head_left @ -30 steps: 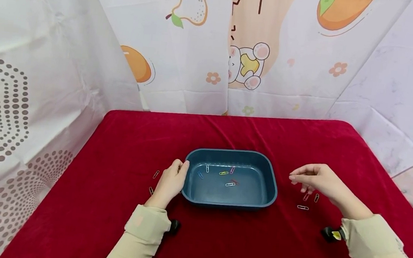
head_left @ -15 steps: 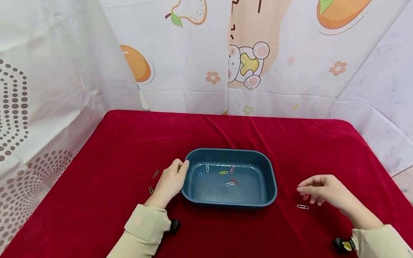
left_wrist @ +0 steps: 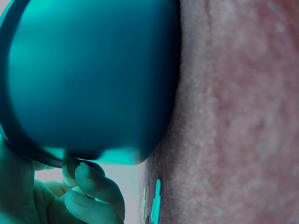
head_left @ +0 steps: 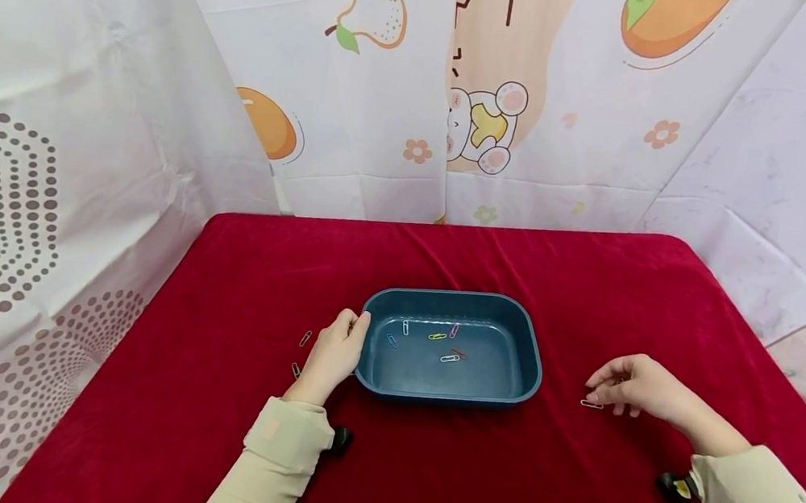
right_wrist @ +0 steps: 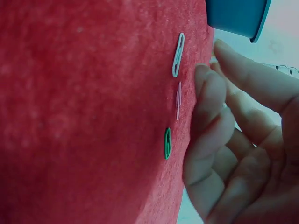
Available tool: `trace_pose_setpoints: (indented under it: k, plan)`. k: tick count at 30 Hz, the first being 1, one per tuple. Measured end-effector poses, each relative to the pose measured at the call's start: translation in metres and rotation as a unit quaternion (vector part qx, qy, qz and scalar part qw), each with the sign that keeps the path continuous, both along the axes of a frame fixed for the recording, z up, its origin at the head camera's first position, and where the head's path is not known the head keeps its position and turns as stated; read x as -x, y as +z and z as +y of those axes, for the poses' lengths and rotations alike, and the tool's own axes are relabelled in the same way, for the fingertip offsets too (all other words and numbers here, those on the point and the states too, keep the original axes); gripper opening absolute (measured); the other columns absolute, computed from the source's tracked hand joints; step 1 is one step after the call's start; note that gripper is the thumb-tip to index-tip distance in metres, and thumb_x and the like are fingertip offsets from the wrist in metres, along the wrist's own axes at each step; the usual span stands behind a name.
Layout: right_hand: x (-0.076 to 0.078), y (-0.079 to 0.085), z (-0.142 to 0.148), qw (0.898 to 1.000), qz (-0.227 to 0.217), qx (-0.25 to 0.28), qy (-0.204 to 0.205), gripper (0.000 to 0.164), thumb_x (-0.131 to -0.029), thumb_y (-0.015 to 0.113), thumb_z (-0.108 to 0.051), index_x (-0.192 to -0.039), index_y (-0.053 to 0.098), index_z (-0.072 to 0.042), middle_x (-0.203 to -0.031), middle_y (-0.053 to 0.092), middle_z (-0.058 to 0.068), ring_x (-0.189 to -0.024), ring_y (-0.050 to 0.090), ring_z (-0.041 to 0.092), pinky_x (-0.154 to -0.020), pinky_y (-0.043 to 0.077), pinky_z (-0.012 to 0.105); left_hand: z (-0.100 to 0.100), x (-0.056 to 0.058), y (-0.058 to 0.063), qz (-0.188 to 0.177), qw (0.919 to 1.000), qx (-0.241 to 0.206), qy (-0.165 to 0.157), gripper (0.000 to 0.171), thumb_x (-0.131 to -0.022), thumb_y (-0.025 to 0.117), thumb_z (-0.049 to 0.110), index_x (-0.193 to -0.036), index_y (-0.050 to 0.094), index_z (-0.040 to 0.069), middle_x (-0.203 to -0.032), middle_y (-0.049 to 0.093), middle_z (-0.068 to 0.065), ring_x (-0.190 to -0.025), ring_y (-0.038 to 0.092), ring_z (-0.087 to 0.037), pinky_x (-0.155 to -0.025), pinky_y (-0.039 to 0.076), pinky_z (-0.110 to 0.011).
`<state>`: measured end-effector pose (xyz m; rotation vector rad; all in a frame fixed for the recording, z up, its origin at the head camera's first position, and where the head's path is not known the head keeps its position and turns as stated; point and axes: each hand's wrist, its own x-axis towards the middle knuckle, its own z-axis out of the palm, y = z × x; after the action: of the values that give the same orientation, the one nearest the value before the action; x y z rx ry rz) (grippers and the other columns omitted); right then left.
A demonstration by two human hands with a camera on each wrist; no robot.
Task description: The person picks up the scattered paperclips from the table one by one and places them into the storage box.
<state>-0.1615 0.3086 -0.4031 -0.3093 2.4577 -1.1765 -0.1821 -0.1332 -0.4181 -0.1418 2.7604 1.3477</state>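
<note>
My left hand (head_left: 333, 350) grips the left rim of a dark blue rectangular basin (head_left: 448, 390); its thumb lies on the rim and the curled fingers show below it in the left wrist view. Inside lie several paper clips, among them a yellow paper clip (head_left: 437, 336) and a blue paper clip (head_left: 392, 340). To the basin's right, my right hand (head_left: 645, 388) hovers low over the cloth, fingers loosely bent, no clip visible between them. Below it are a white paper clip (right_wrist: 178, 55), a pinkish paper clip (right_wrist: 179, 100) and a green paper clip (right_wrist: 167, 143).
Two more paper clips lie left of the basin, one upper clip (head_left: 305, 338) and one lower clip (head_left: 295, 371) close to my left wrist. A red cloth (head_left: 425, 472) covers the table. Printed curtains (head_left: 386, 120) hang behind and beside it.
My right hand has moved right and down, away from the basin, and is now over the loose paper clips, hiding some of them in the head view. The left hand and basin stay put.
</note>
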Motion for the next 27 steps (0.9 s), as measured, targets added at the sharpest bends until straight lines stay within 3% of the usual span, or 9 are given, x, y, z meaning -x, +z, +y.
trace_pose_setpoints:
  k: [4, 14, 27]
  plan:
    - [-0.001, -0.002, 0.001, 1.000, -0.011, -0.015, 0.009, 0.023, -0.085, 0.074, -0.010, -0.101, 0.070, 0.006, -0.079, 0.072, 0.006, -0.058, 0.058, 0.011, -0.050, 0.047, 0.028, 0.000, 0.000, 0.000, 0.000, 1.0000, -0.001, 0.000, 0.033, -0.105, 0.040, 0.042, -0.095, 0.048, 0.012, -0.073, 0.048, -0.007, -0.060, 0.048, -0.021, -0.056, 0.040, -0.030]
    - [-0.003, -0.004, -0.007, 0.998, 0.005, -0.067, -0.009, 0.020, -0.078, 0.079, -0.012, -0.093, 0.071, 0.000, -0.072, 0.065, 0.002, -0.055, 0.055, 0.011, -0.048, 0.044, 0.027, 0.000, 0.000, 0.000, -0.001, 1.0000, -0.003, 0.000, 0.033, -0.105, 0.040, 0.043, -0.095, 0.048, 0.013, -0.073, 0.048, -0.007, -0.060, 0.048, -0.021, -0.056, 0.040, -0.030]
    - [-0.003, 0.001, -0.013, 0.996, 0.016, -0.084, 0.013, 0.010, -0.085, 0.071, -0.005, -0.095, 0.071, -0.002, -0.069, 0.057, -0.001, -0.052, 0.053, 0.013, -0.046, 0.043, 0.027, 0.000, -0.001, 0.001, -0.002, 1.0000, -0.004, 0.001, 0.035, -0.105, 0.039, 0.044, -0.094, 0.047, 0.012, -0.072, 0.047, -0.007, -0.059, 0.048, -0.021, -0.056, 0.040, -0.030]
